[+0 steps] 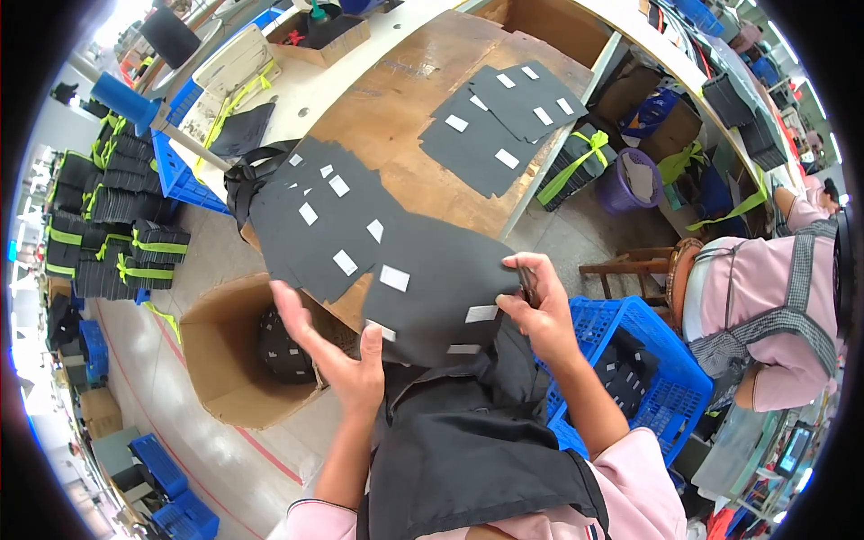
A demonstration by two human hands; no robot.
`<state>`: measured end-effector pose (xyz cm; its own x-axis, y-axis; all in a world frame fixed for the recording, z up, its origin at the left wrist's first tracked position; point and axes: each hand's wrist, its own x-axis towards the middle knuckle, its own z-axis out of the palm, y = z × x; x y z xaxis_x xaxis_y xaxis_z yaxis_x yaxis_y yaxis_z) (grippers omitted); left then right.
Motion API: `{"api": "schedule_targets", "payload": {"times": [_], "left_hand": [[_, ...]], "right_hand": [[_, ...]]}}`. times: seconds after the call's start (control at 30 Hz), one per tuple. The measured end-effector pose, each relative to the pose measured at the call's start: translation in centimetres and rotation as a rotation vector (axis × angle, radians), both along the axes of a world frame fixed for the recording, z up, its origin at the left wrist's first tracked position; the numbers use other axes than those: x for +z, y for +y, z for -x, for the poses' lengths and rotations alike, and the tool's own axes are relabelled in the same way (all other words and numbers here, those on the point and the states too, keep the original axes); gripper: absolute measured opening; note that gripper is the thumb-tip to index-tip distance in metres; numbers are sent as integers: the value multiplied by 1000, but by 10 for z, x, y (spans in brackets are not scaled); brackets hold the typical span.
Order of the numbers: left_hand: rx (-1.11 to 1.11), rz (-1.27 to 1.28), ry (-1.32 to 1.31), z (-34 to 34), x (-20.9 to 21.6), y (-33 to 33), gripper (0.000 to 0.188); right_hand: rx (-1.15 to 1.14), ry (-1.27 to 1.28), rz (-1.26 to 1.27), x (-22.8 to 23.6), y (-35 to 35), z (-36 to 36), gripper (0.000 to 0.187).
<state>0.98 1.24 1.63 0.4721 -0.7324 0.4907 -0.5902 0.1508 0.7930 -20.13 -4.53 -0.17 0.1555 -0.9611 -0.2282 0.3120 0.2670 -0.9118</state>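
Note:
My right hand [543,310] pinches the right edge of a dark grey sheet-like panel [441,256] with white rectangular patches. A small dark metal tool [528,286] also sits in that hand; its kind is hard to make out. Close to the panel's lower left corner, my left hand [337,355] is open, thumb and fingers apart. Whether it touches the panel I cannot tell. Beyond the held panel, more dark panels with white patches [310,238] overlap on the left of the wooden board [360,117]. Another few grey panels [468,148] lie farther right on it.
Below the board at left stands an open cardboard box [220,351] with dark pieces inside. A blue crate [666,423] with patched pieces is at my right, near a seated person [765,306]. Tied black bundles [108,207] are stacked at left; a purple bin [621,202] stands right.

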Motion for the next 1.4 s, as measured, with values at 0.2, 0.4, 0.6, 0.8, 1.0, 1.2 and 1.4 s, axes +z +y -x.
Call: {"api": "schedule_targets", "payload": {"times": [0.2, 0.4, 0.6, 0.8, 1.0, 1.2, 1.4], "left_hand": [[-855, -478, -268, 11, 29, -49, 94], [-860, -975, 942, 11, 10, -34, 49], [-584, -905, 1197, 11, -4, -24, 28], [-575, -865, 1218, 19, 2, -22, 25], [-592, -880, 1205, 20, 4, -20, 23], [-620, -875, 1167, 19, 2, -18, 25], [-601, -876, 1131, 19, 1, -18, 24]], "right_hand": [[525, 171, 138, 40, -19, -3, 51], [374, 321, 226, 21, -8, -11, 40], [-15, 886, 693, 21, 19, 1, 36], [60, 932, 732, 14, 41, 4, 33], [28, 909, 740, 12, 35, 0, 34], [27, 954, 815, 11, 32, 0, 31], [-43, 921, 834, 7, 33, 3, 28]]}}
